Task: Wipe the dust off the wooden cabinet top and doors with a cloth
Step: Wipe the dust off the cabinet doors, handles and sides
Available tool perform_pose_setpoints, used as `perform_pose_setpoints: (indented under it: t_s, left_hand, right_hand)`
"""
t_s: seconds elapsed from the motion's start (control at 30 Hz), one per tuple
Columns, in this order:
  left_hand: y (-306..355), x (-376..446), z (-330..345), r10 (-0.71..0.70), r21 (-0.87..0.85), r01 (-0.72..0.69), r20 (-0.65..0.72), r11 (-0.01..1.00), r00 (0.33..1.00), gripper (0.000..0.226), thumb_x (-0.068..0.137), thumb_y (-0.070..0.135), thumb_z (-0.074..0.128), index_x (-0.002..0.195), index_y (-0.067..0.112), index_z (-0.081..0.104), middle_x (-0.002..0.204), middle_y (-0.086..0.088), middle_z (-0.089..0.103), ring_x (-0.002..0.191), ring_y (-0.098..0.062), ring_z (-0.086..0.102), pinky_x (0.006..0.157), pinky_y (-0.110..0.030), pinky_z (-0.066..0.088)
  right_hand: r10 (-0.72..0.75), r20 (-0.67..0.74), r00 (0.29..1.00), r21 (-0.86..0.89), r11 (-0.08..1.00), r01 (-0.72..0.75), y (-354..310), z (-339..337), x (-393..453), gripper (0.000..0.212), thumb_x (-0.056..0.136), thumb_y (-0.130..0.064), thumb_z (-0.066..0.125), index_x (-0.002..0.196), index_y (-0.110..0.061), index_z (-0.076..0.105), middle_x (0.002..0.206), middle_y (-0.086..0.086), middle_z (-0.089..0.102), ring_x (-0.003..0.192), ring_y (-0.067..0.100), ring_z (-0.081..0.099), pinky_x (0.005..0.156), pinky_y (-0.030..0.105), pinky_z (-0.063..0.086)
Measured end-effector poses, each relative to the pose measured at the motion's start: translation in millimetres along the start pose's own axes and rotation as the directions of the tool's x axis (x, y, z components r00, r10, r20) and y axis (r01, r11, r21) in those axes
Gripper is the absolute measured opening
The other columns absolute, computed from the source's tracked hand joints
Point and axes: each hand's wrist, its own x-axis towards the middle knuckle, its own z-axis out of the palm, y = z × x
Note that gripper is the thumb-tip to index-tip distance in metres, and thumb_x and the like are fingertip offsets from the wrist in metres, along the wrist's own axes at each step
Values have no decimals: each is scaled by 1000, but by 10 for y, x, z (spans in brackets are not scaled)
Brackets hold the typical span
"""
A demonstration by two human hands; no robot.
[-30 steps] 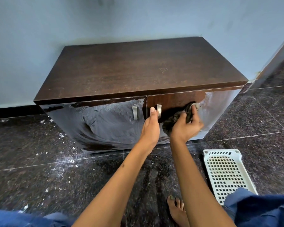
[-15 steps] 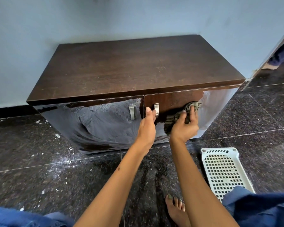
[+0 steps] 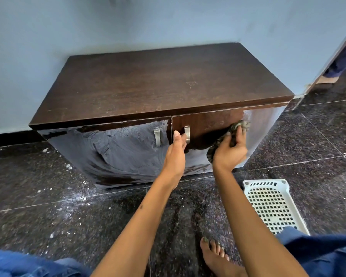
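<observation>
A low dark wooden cabinet [image 3: 160,84] stands against the blue wall, its two doors coated in whitish dust with wiped streaks. My right hand [image 3: 229,150] grips a dark crumpled cloth [image 3: 238,126] and presses it on the right door [image 3: 212,120], whose upper left part shows bare dark wood. My left hand [image 3: 176,152] rests with straight fingers against the right door beside its metal handle [image 3: 187,133]. The left door [image 3: 116,148] is dusty, with a handle [image 3: 157,136] near its right edge.
A white perforated plastic basket [image 3: 272,204] lies on the dark speckled floor to the right. My bare foot [image 3: 218,256] and blue clothing [image 3: 324,252] are at the bottom. White dust is scattered on the tiles. A doorway [image 3: 340,62] opens at far right.
My right hand with the cloth has slid a little up and right along the right door, widening the wiped patch. My left hand stays by the handle.
</observation>
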Motion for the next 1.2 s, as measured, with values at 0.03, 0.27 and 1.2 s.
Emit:
perform_pose_setpoints:
  t_s: [0.03,0.27,1.2]
  left_hand:
    - [3,5,-2,-3,-12,3,-6,1000,1000,61,99,46,9,143,13,35,150,0,35,137,-10,32,99,-18,18]
    - [-25,-7,70,9,14,-8,-61,1000,998,61,98,50,10,143,17,36,148,0,37,136,-12,34,101,-21,20]
    - [-64,6,105,29,101,-19,-104,995,994,63,97,53,9,142,21,38,148,3,38,136,-10,33,108,-27,18]
  right_hand:
    - [-94,36,995,-11,995,94,25,-4,-68,37,91,-5,56,128,-1,55,139,11,49,127,12,43,102,10,31]
    - [137,-58,989,49,990,-134,5,-7,135,38,92,-1,53,130,1,52,142,15,46,132,22,42,108,20,32]
    - [29,-163,986,65,998,-18,-104,-73,518,37,92,0,52,129,1,54,142,15,46,132,24,43,110,20,30]
